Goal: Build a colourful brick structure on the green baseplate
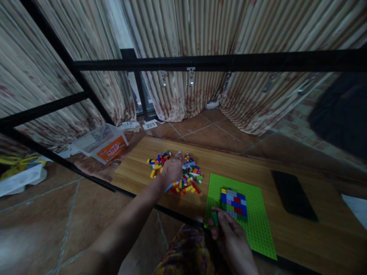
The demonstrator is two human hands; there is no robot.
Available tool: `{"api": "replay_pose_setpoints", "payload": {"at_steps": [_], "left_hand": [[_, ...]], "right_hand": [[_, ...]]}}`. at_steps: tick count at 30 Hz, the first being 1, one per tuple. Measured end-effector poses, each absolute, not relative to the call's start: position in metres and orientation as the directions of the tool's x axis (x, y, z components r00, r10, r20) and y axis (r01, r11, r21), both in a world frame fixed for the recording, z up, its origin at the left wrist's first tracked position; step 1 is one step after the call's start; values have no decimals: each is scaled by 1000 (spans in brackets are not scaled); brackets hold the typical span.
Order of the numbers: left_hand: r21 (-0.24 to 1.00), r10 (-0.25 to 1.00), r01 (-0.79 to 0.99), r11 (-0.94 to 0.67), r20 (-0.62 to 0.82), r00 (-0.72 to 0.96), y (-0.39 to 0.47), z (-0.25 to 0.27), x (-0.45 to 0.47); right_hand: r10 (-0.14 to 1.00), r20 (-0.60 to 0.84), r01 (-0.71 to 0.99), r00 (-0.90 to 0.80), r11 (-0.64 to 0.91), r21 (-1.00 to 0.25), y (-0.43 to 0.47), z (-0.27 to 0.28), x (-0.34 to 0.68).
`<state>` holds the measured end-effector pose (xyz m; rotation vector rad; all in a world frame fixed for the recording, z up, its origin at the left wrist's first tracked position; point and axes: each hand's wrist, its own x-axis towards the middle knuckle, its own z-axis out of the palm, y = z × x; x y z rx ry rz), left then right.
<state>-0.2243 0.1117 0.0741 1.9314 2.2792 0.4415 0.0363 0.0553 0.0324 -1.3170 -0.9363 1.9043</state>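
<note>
My left hand (172, 169) reaches down into a loose pile of small toy building bricks (187, 177). Its fingers are curled, and their tips are mostly hidden among the bricks, so I cannot see what they grip. Between the thumb and fingers of my right hand (229, 231) is a dark green brick (215, 218), held over the near left edge of a bright green baseplate (255, 217). A flat block of joined bricks (235, 202), in blue, red, light grey, lilac and yellow, sits on the baseplate just beyond my right hand.
A dark flat slab like a phone or tablet (294, 194) lies right of the baseplate on the wooden tabletop (132, 164). A clear plastic box (107, 141) with an orange label stands beyond the left end. A black metal rail (218, 63) crosses before the striped curtains (206, 30).
</note>
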Motion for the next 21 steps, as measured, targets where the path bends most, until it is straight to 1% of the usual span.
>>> {"api": "replay_pose_setpoints", "payload": {"at_steps": [4,10,13,17,18,19,20,21], "left_hand": [[248,988,961,124,54,-141,117,79,-224],[183,982,969,166,63,-180,112,82,-229],[177,981,970,168,69,-182,109,81,-231],[200,975,963,179,93,-201,107,84,-232],[249,971,951,182,109,-215,105,86,-230],[346,964,920,182,121,-236,103,87,-227],[491,956,853,177,121,-268,99,88,-222],[665,946,729,165,104,-309,93,88,-215]], "right_hand": [[803,-511,-126,-307,-566,-814,56,39,37],[796,-529,-212,-295,-595,-776,53,49,32],[791,-526,-219,-311,-599,-771,51,49,28],[801,-507,-201,-319,-580,-789,51,46,28],[806,-496,-198,-324,-570,-797,51,46,28],[812,-482,-199,-329,-559,-805,51,48,28],[817,-468,-204,-337,-549,-811,52,50,28],[821,-453,-215,-348,-540,-814,53,53,28]]}}
